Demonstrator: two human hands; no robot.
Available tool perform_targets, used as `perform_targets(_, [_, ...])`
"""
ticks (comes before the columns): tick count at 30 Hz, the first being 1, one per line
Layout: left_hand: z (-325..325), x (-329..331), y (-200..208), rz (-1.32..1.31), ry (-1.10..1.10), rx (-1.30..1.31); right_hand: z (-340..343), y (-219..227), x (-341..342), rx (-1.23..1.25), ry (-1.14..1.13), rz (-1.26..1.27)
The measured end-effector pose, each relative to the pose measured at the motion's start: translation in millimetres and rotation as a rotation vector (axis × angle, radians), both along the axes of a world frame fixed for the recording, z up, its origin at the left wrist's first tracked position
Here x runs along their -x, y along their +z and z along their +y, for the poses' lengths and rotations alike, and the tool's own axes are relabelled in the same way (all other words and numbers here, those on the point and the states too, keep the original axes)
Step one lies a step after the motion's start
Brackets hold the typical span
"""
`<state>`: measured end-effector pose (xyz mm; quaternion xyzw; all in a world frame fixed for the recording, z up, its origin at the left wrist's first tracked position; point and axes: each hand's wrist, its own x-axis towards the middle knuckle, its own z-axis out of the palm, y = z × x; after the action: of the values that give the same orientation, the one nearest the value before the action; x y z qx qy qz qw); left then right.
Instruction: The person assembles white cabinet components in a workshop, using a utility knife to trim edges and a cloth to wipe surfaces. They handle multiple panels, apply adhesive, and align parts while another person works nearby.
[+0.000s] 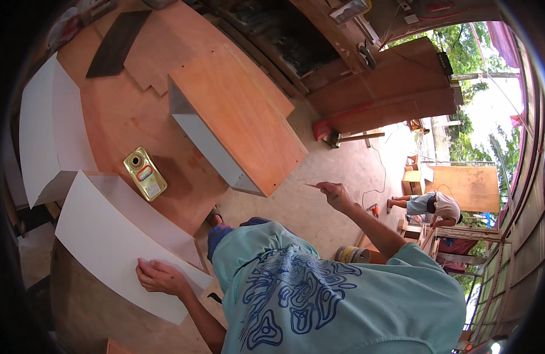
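Note:
My left hand (159,277) rests on the white outer face of an open box (116,242), its fingers laid against the surface with nothing held. My right hand (337,196) is raised off to the right, closed on a thin, pointed stick-like piece (313,186) whose exact kind is too small to make out. Between and beyond my hands, a box with a reddish-brown wooden top (240,118) and pale inner sides stands on the wooden work table (110,118). A gold-coloured rectangular can (145,173) with a round opening stands on the table near the white box.
Another white box (51,130) stands at the far left. A dark board (119,43) lies on the table's back part. A round tin (352,255) is on the floor beside me. Farther right, another person (443,206) bends over near a wooden panel (464,187).

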<state>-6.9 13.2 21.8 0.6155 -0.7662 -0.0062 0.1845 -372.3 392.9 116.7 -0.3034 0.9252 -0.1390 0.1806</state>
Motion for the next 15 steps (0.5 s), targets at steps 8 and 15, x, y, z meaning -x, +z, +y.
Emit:
perform_targets(8, [0.4, -3.2, 5.5, -0.009, 0.000, 0.005, -114.7, 17.0, 17.5, 0.031, -0.418, 0.054])
perform_targets(15, [3.2, 1.5, 6.8, 0.021, 0.004, 0.002, -247.8, 7.3, -26.9, 0.210, 0.181, -0.097])
